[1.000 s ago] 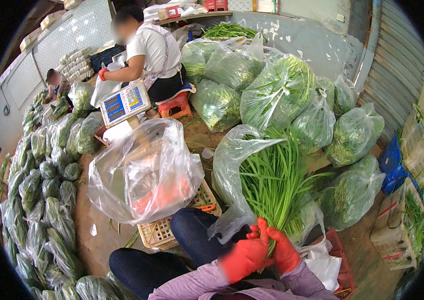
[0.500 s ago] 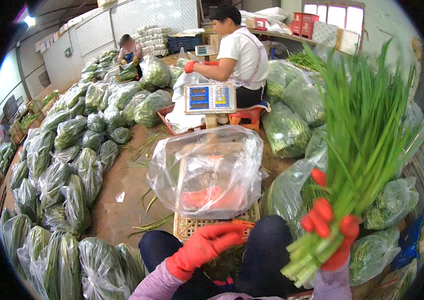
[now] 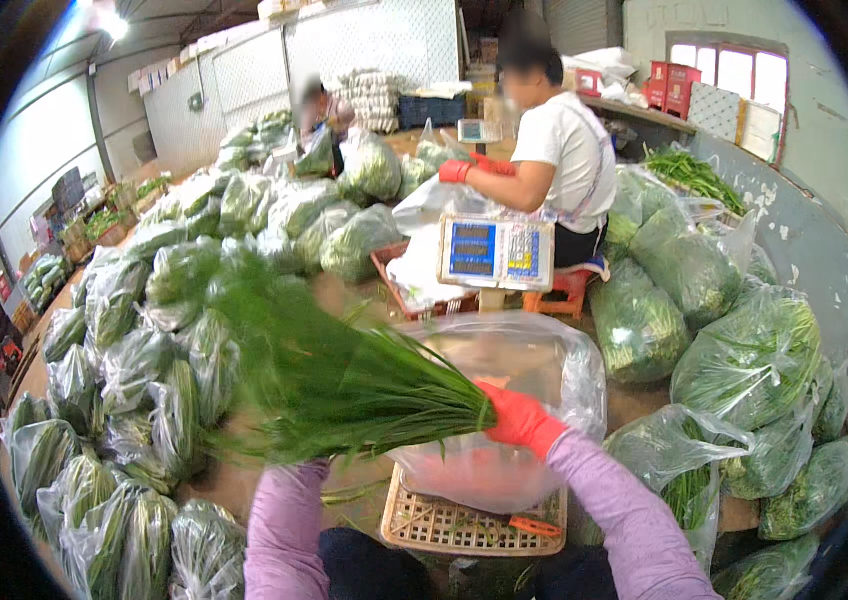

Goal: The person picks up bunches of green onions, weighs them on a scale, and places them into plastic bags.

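My right hand (image 3: 524,418), in a red glove, grips a big bunch of long-leafed green stalks (image 3: 374,395) by the stem end. The bunch lies nearly level in the air, its leaf tips blurred and pointing left. My left forearm (image 3: 286,525) reaches up beneath the leaves, which hide the left hand. Behind and below the bunch, an opened clear plastic bag (image 3: 584,375) rests on the scale, over a tan plastic crate (image 3: 409,520). An orange-handled knife (image 3: 534,525) lies on the crate's near right part.
The scale's display panel (image 3: 496,252) stands beyond the bag. A person in a white shirt (image 3: 569,150) and red gloves sits behind it; another person (image 3: 329,115) is farther back. Bagged greens (image 3: 159,400) crowd the left, and more full bags (image 3: 749,355) the right.
The bunch has swung from upright at my right to nearly level in front of me, leaves leftward. My left hand has gone behind the leaves. The view has turned right.
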Tool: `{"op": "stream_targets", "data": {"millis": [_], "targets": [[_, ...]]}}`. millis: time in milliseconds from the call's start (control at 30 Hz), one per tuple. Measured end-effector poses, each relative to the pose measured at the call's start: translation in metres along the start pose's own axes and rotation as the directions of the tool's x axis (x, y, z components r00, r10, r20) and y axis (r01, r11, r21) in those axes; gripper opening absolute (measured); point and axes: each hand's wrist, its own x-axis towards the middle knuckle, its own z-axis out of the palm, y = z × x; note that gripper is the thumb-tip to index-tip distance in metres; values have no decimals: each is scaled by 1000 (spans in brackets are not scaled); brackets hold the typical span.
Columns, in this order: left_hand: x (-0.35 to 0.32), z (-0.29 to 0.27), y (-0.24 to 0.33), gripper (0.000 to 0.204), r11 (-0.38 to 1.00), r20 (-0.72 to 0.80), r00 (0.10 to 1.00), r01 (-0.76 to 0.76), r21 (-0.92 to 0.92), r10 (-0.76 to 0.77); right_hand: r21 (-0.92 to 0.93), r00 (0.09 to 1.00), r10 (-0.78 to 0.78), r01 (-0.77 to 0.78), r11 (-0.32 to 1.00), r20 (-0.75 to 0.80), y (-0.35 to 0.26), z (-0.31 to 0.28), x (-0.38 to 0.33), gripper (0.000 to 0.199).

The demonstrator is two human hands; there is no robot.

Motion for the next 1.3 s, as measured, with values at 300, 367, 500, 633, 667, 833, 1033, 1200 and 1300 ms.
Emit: {"op": "stream_targets", "data": {"millis": [300,367,500,633,667,833,1033,1200,1300], "targets": [[11,-10,14,22,993,-35,994,-105,-47,103,-413,866,429,-303,859,258,86,-27,-18,55],[19,-19,3,30,982,140,973,-180,-52,186,-446,963,-105,-17,895,-248,60,-29,-39,40],[-3,9,13,47,798,-104,800,-559,224,590,237,884,174,-74,969,-434,-30,-85,-120,23],[-105,54,23,63,474,-41,503,-779,410,863,615,497,518,39,788,-696,-23,-99,-227,22],[-142,78,19,61,553,-8,569,-794,252,822,683,339,622,92,725,-706,-11,-102,-264,23],[-350,188,-33,66,756,952,49,-620,-208,302,777,-155,947,543,320,-281,95,-6,-498,16],[-446,214,-195,31,44,918,-248,-968,-246,-311,894,-267,949,363,263,-171,90,95,-568,18],[-439,218,-193,18,117,916,-176,-983,-142,-360,903,-172,932,-354,244,-319,61,71,-592,58],[-435,215,-188,19,154,873,-295,-955,-254,-390,459,94,910,-840,290,-404,31,54,-535,98]]}}
